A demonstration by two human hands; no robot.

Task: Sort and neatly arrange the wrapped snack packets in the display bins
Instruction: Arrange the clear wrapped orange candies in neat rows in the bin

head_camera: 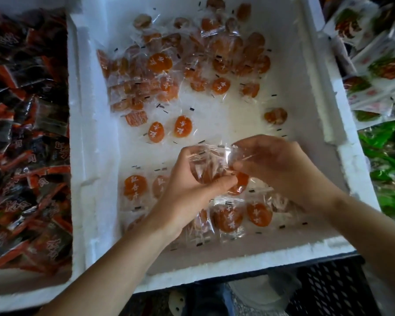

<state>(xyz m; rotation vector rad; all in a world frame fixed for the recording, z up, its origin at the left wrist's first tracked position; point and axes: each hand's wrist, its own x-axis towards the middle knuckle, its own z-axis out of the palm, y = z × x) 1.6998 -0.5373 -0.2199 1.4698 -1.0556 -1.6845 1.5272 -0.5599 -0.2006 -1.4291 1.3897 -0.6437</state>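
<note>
A white foam bin (217, 254) holds clear-wrapped orange snack packets. A loose pile (183, 58) lies at its far side, and a neat row of packets (228, 217) lines its near side. Over the near middle, my left hand (187, 185) grips a small stack of clear packets (209, 165). My right hand (281, 165) pinches the right edge of that same stack. Both hands partly hide the packets lying beneath them.
To the left, another foam bin (27, 290) is full of red and black packets (25, 137). White, red and green packets (379, 60) and green ones (385, 169) fill bins at the right. A dark plastic crate (333, 290) shows below the bin's near edge.
</note>
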